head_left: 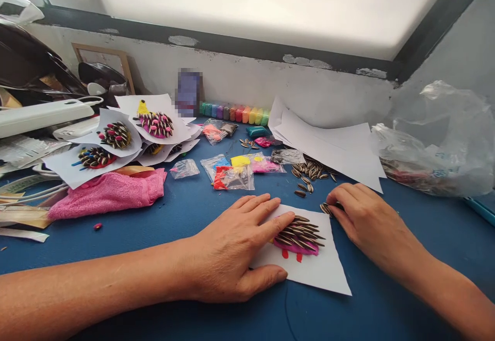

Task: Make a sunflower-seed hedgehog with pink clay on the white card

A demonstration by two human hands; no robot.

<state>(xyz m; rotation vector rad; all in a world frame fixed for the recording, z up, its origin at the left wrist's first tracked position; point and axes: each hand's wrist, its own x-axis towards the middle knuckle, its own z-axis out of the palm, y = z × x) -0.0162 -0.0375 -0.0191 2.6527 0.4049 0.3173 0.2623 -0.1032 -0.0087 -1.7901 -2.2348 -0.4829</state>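
Observation:
My left hand point(243, 248) lies flat with fingers spread across the left part of a white paper sheet point(334, 274). On that sheet is a hedgehog-like figure of magenta clay point(305, 249) with two red clay feet. Striped sunflower seeds point(299, 233) stick out of its back like spines, and my left fingers cover its left end. Just right of the paper, my right hand point(361, 215) pinches at the table, its fingertips around a sunflower seed point(339, 205) beside a few others. A pile of loose seeds point(313, 168) lies behind it.
Several bags of coloured clay point(234, 171) lie mid-table, with a row of clay packs point(235, 113) by the wall. Blank papers point(328, 142) and a plastic bag point(436, 150) are at right. Finished seed figures point(116, 135) and a pink cloth point(110, 191) are at left.

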